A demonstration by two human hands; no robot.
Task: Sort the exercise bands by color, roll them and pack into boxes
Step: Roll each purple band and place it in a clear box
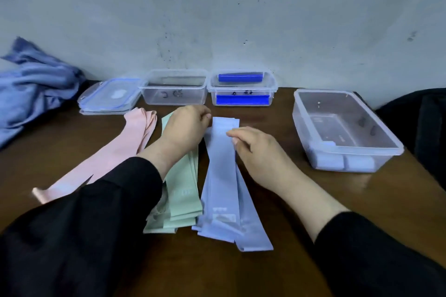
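Now both hands sit at the far end of the blue bands (223, 176), a stack that lies lengthwise in the middle of the tabletop (301, 200), its near end fanned out toward the front edge. The left hand (187, 128) reaches across the green bands (184, 190) and pinches the far left corner of the top blue band with curled fingers. The right hand (257, 149) rests on the right edge of the same stack, its fingertips curled onto the top band just below the far end. The two hands are close together, with only the width of the band between them.

The green bands lie just left of the blue ones, partly under the left wrist and black sleeve (96, 224). The pink bands (113, 154) lie further left, slanting from the middle toward the left front.

Along the back edge stand two clear boxes side by side: the left box (175, 90) and the middle box (242, 89), which holds two dark blue rolls (242, 100). Stacked lids (109, 97) rest just left of them. A larger box (342, 130) stands near the right edge, well apart from the right hand, with two pale blue rolls (345, 161) against its near wall. A blue cloth (33, 87) is heaped at the back left corner.
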